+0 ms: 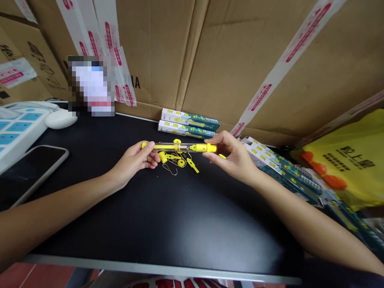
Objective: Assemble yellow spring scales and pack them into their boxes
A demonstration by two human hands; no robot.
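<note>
A clear tubular spring scale [183, 147] with yellow ends is held level above the black table. My left hand [139, 159] pinches its left end between thumb and fingers. At the other end, the thumb and fingers of my right hand [232, 154] grip the yellow cap [211, 148]. Through the tube I can see a yellow inner piece and a short metal part. Below and behind the tube lie loose yellow parts: a small cylinder [163, 157], a ring [181, 163], a flat pointed piece [193, 165] and a wire hook [171, 170]. The tube partly hides some of them.
Two printed boxes [189, 129] lie at the back against large cardboard cartons [240, 48]. More such boxes [282, 172] lie beneath my right forearm's far side, near a yellow bag [345, 156]. A phone [33, 172] and a power strip [21, 124] are on the left.
</note>
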